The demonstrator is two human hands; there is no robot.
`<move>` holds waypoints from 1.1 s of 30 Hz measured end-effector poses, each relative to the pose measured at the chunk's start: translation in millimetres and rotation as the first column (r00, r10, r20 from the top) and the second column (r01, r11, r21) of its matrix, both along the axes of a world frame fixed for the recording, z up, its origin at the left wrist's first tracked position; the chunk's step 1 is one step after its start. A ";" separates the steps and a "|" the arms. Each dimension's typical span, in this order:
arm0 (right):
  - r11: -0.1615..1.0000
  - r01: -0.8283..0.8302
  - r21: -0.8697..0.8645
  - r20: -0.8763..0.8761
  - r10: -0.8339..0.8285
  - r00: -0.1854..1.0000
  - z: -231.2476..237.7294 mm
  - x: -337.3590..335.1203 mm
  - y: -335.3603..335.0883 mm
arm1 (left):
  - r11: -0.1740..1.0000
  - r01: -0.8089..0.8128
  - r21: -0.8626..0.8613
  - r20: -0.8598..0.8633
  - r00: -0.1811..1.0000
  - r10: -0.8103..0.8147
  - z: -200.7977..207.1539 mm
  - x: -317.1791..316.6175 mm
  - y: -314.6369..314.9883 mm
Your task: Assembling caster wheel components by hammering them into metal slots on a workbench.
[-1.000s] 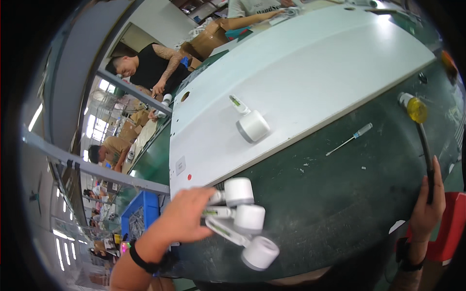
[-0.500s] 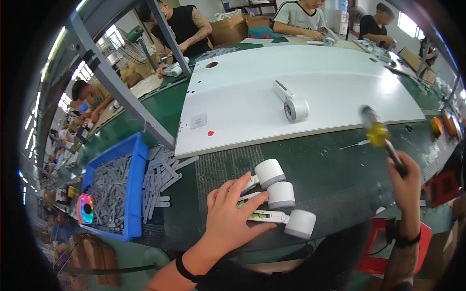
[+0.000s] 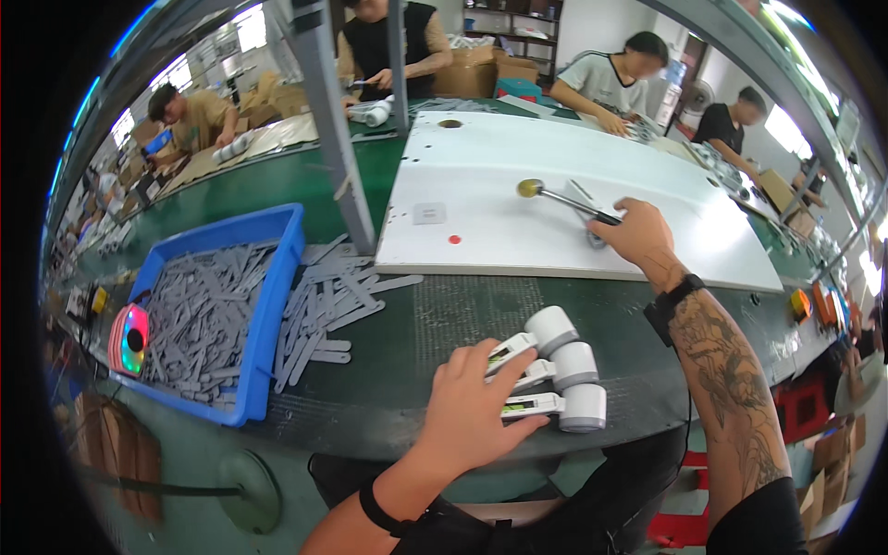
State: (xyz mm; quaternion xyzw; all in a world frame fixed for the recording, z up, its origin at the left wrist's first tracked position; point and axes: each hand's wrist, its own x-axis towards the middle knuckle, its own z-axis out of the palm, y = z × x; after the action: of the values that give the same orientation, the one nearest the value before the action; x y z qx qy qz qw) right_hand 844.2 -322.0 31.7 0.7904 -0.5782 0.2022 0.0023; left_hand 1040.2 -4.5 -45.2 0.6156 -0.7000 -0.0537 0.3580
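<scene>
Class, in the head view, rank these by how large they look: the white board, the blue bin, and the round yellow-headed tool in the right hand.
1. White board
2. Blue bin, nearer the camera, so its real rank is unsure
3. Yellow-headed tool, held in the right hand

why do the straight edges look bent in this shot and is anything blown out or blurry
Head view: fisheye lens bows the grey metal post and the large white panel towards the rim; windows top left glare white; the left hand and the three white cylindrical-headed devices are sharp.

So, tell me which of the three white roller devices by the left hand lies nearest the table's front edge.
The lowest white roller device, under the left hand's fingertips; the other two sit farther back.
</scene>
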 end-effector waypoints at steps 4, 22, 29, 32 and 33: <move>0.992 -0.055 0.112 0.111 0.042 0.993 2.0 -12.1 4.3 | 0.995 0.095 -0.025 -0.065 0.993 -0.097 -8.6 12.0 -5.3; 0.592 -0.738 0.324 0.573 0.498 0.651 -21.5 9.2 108.4 | 0.994 0.084 0.069 0.066 0.994 -0.088 -4.4 11.5 1.7; 0.971 -0.234 -0.057 0.303 0.240 0.922 -39.2 -155.0 117.1 | 0.988 -0.070 0.139 -0.434 0.892 0.124 64.5 116.3 -36.5; 0.978 -0.185 -0.092 0.380 0.206 0.902 -65.3 -222.9 134.4 | 0.861 -0.491 0.134 -0.324 0.799 0.506 66.9 185.4 -77.6; 0.980 -0.177 -0.096 0.404 0.201 0.893 -71.2 -238.6 137.8 | 0.814 -0.562 0.146 -0.274 0.768 0.579 53.2 203.8 -82.9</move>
State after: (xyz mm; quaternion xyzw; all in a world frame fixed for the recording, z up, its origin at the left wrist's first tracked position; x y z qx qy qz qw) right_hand 605.5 -184.3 -39.5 0.7821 -0.4802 0.3796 -0.1167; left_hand 1243.9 -87.4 8.0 0.7925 -0.4144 -0.0563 0.4439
